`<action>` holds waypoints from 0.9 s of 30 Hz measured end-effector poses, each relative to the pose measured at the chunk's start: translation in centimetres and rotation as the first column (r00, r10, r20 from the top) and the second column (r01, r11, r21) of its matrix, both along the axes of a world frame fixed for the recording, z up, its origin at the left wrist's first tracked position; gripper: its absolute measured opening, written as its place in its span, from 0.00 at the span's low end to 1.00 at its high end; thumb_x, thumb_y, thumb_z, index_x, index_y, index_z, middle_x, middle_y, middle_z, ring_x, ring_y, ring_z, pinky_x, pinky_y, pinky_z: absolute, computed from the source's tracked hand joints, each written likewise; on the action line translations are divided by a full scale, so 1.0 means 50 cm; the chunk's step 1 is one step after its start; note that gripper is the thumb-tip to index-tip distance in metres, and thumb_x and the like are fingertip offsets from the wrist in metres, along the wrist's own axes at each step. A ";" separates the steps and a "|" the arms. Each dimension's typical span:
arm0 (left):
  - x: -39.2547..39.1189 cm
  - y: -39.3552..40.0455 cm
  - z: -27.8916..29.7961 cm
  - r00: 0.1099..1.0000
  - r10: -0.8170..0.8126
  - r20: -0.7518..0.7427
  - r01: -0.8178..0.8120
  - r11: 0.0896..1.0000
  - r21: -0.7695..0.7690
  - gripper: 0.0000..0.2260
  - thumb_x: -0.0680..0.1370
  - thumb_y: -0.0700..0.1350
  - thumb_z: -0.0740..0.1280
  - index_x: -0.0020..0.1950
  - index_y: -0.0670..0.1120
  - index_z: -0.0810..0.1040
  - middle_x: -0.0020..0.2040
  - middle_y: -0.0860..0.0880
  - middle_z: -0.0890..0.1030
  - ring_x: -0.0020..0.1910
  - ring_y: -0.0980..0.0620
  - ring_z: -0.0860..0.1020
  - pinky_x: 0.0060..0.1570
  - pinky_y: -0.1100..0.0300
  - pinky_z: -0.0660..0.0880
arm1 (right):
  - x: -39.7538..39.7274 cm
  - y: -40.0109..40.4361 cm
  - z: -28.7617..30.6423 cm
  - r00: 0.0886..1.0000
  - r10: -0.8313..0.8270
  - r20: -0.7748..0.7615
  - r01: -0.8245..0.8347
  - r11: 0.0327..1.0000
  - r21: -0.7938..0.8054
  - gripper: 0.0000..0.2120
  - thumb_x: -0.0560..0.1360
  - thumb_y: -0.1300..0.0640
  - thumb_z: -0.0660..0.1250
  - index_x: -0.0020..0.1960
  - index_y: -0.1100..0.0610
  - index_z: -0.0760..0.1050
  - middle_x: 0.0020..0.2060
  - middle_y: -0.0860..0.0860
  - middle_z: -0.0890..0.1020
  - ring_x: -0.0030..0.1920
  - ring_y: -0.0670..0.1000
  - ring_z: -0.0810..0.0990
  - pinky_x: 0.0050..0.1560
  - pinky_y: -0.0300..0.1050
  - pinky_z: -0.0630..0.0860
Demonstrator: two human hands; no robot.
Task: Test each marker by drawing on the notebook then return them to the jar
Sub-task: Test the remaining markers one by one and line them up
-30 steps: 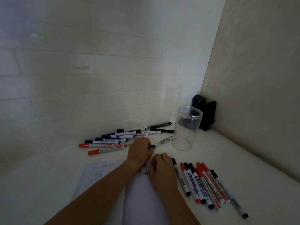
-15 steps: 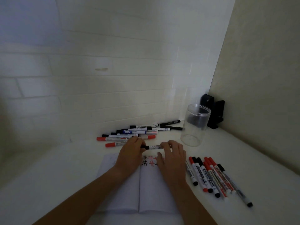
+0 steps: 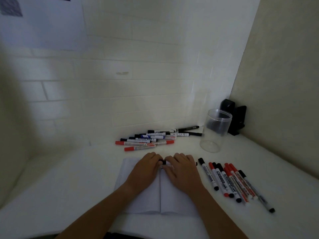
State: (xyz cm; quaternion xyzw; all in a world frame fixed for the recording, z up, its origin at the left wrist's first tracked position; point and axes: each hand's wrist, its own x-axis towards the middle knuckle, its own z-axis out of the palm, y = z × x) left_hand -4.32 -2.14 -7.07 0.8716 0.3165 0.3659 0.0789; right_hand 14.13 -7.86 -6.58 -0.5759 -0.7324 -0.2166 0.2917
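Note:
Both hands meet over the top of the open white notebook (image 3: 141, 200). My left hand (image 3: 145, 169) grips the black cap end of a marker (image 3: 163, 163), and my right hand (image 3: 183, 169) holds its white barrel, whose far tip pokes out to the right of the hand. The hands cover the top of the pages. A clear plastic jar (image 3: 215, 130) stands with nothing in it at the back right. One pile of markers (image 3: 151, 139) lies behind the notebook, and a row of markers (image 3: 231, 181) lies to its right.
A black object (image 3: 234, 116) stands in the corner behind the jar. Walls close in the white table (image 3: 69, 178) at the back and on the right. The table's front edge runs just below the notebook.
My left hand took a black-capped marker from near the pile and brought it over the notebook. My right hand joined it on the barrel. The hands now cover the drawn marks.

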 end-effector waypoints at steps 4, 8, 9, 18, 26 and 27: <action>-0.001 0.004 -0.007 0.999 -0.034 -0.016 0.034 0.999 0.025 0.08 0.83 0.41 0.57 0.48 0.44 0.74 0.45 0.50 0.74 0.44 0.54 0.69 0.43 0.58 0.70 | -0.003 -0.002 0.002 0.997 -0.039 0.066 0.036 0.998 0.047 0.13 0.81 0.42 0.61 0.45 0.49 0.76 0.33 0.45 0.76 0.34 0.48 0.74 0.39 0.45 0.64; 0.000 0.011 -0.013 0.999 -0.042 -0.019 0.042 0.999 0.011 0.09 0.81 0.42 0.56 0.47 0.43 0.74 0.45 0.47 0.74 0.43 0.51 0.70 0.44 0.54 0.71 | -0.009 -0.009 0.007 0.996 -0.055 0.071 0.050 0.996 0.074 0.19 0.82 0.40 0.57 0.39 0.49 0.73 0.27 0.47 0.74 0.27 0.49 0.74 0.33 0.44 0.62; 0.000 0.012 -0.014 0.999 -0.042 -0.023 0.043 0.999 0.012 0.07 0.81 0.40 0.57 0.47 0.43 0.74 0.45 0.47 0.74 0.44 0.51 0.70 0.44 0.54 0.71 | -0.010 -0.011 0.008 0.996 -0.057 0.069 0.051 0.995 0.083 0.20 0.83 0.39 0.55 0.38 0.49 0.73 0.25 0.48 0.74 0.25 0.49 0.73 0.32 0.43 0.60; 0.002 0.004 -0.007 0.996 -0.090 -0.005 0.090 0.995 0.036 0.14 0.83 0.45 0.53 0.46 0.41 0.75 0.44 0.46 0.75 0.43 0.50 0.70 0.46 0.56 0.70 | -0.009 -0.016 0.002 0.986 -0.098 0.132 0.078 0.985 0.152 0.22 0.80 0.38 0.60 0.33 0.50 0.71 0.20 0.48 0.70 0.19 0.49 0.69 0.26 0.40 0.55; 0.001 -0.006 0.012 0.994 -0.104 0.031 0.107 0.987 -0.121 0.14 0.84 0.52 0.53 0.50 0.47 0.74 0.46 0.52 0.73 0.46 0.54 0.72 0.49 0.60 0.69 | -0.007 0.005 -0.008 0.976 -0.097 0.193 0.067 0.985 0.156 0.14 0.82 0.45 0.60 0.46 0.53 0.76 0.34 0.49 0.76 0.34 0.51 0.75 0.36 0.46 0.70; 0.002 -0.007 0.014 0.994 -0.101 0.032 0.105 0.984 -0.145 0.14 0.84 0.54 0.53 0.49 0.48 0.73 0.45 0.53 0.73 0.46 0.55 0.72 0.48 0.59 0.70 | -0.007 0.008 -0.011 0.978 -0.073 0.198 0.046 0.990 0.135 0.09 0.81 0.49 0.63 0.48 0.53 0.76 0.37 0.49 0.76 0.36 0.51 0.75 0.37 0.46 0.70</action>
